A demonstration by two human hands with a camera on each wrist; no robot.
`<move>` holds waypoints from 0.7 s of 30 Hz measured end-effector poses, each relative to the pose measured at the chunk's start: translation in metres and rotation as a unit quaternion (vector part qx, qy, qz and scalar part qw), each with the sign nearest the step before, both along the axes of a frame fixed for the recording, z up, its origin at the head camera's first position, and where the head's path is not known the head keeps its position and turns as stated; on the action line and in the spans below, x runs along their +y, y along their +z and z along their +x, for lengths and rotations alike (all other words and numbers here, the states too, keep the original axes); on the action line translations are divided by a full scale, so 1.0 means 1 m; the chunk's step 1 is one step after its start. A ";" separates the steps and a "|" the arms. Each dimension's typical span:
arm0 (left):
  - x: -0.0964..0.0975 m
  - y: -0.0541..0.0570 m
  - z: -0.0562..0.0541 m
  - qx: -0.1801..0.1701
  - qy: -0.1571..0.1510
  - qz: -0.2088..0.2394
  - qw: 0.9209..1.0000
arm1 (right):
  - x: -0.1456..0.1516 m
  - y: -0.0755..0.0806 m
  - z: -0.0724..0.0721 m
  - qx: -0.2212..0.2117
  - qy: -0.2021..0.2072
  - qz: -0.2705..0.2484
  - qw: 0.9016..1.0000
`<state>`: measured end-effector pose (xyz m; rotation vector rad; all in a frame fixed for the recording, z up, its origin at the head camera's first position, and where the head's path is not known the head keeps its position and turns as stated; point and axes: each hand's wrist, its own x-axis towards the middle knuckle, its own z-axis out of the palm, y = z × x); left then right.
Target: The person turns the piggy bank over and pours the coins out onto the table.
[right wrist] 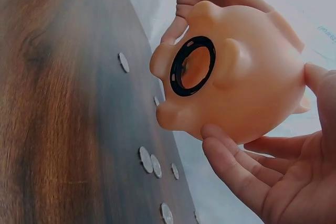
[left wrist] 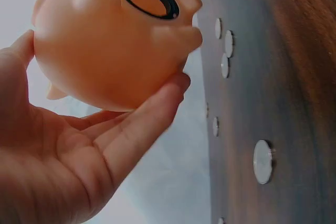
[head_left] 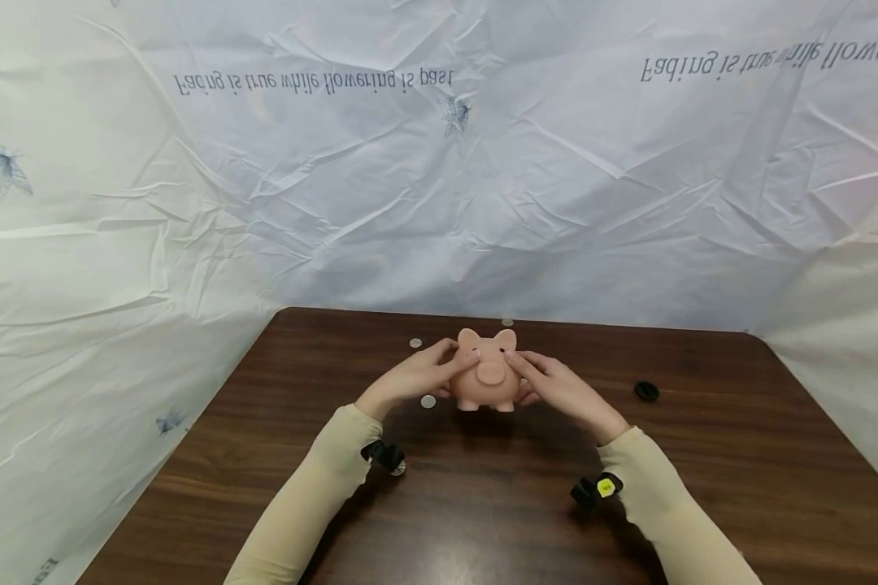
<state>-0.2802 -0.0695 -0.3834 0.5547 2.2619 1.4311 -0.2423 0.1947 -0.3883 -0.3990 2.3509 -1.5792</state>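
A pink piggy bank [head_left: 491, 394] is held up above the table, its snout toward me in the head view. My left hand [head_left: 420, 375] grips its left side, with the thumb near one eye. On the other side my right hand [head_left: 559, 392] holds it the same way, fingers behind and below. Both wrist views show the underside, where a black ring [right wrist: 175, 80] surrounds a round opening between the feet. Through the opening in the right wrist view, a small dark spot is visible inside; I cannot tell what it is.
Several silver coins lie scattered on the dark wooden table [head_left: 468, 504], among them a coin [head_left: 428, 401] beside my left hand and a coin [head_left: 415, 343] farther back. A black round cap [head_left: 647, 391] rests to the right. White printed sheeting [head_left: 439, 203] hangs behind the table.
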 end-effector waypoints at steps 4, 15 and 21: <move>0.000 0.006 0.002 0.023 0.007 -0.005 1.000 | -0.001 0.004 0.001 0.008 0.002 -0.015 1.000; -0.010 0.034 0.015 0.265 -0.013 -0.002 0.964 | -0.005 0.023 0.019 0.186 -0.016 0.013 0.982; -0.015 0.062 0.039 0.432 -0.076 0.086 0.895 | -0.003 0.048 0.040 0.299 0.059 -0.076 0.949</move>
